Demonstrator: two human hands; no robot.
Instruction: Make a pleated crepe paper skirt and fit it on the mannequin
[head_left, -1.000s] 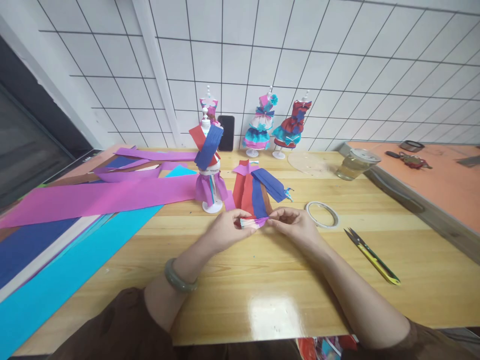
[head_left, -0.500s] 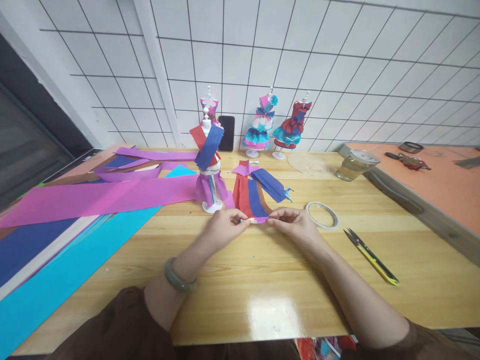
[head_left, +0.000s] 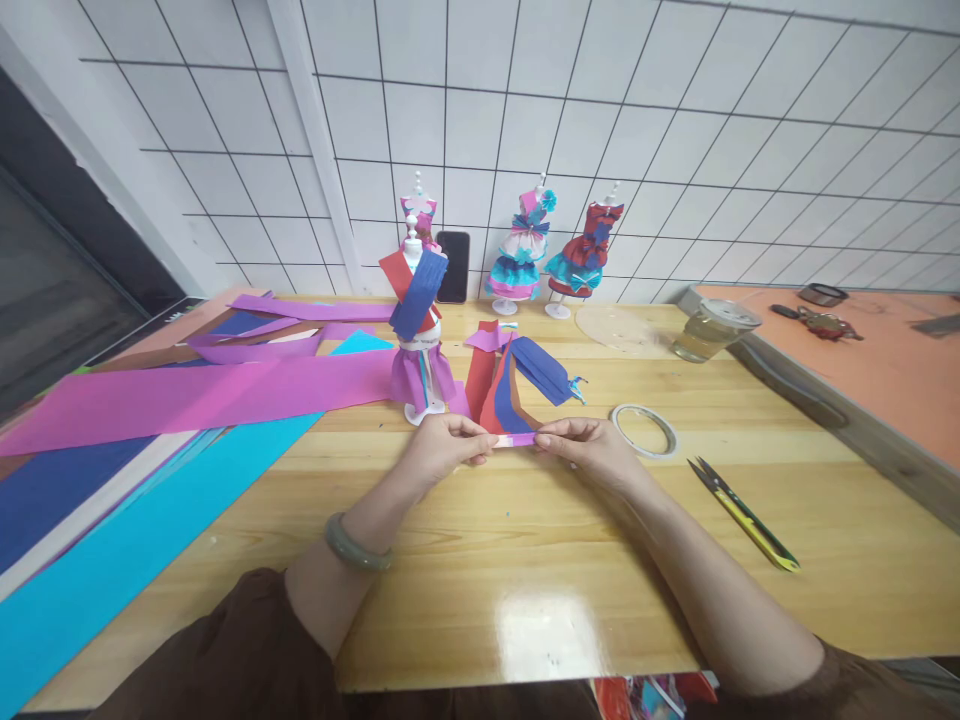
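My left hand (head_left: pixel 454 446) pinches the left end of a narrow pink and white strip of crepe paper (head_left: pixel 516 440). The strip's right end is pinched in my right hand (head_left: pixel 579 447). Right behind it lie red, blue and brown crepe paper pieces (head_left: pixel 508 400), apparently touching it; whether they are joined I cannot tell. A small dress form (head_left: pixel 420 335) with crossed red and blue bands and a pink skirt stands beyond my left hand. Farther back is a folded blue paper piece (head_left: pixel 544 370). A roll of tape (head_left: pixel 645 430) lies just right of my right hand.
Yellow-handled thread snips (head_left: pixel 742 512) lie at the right. Long crepe paper sheets (head_left: pixel 195 405) spread over the left side. Dressed mannequins (head_left: pixel 517 250) and a phone (head_left: pixel 453 267) stand by the tiled wall. A lidded cup (head_left: pixel 712 332) stands back right.
The red and blue paper behind the strip has bent and shifted, opening a gap between pieces. The strip appears flatter and straighter between my fingers. My hands have barely moved.
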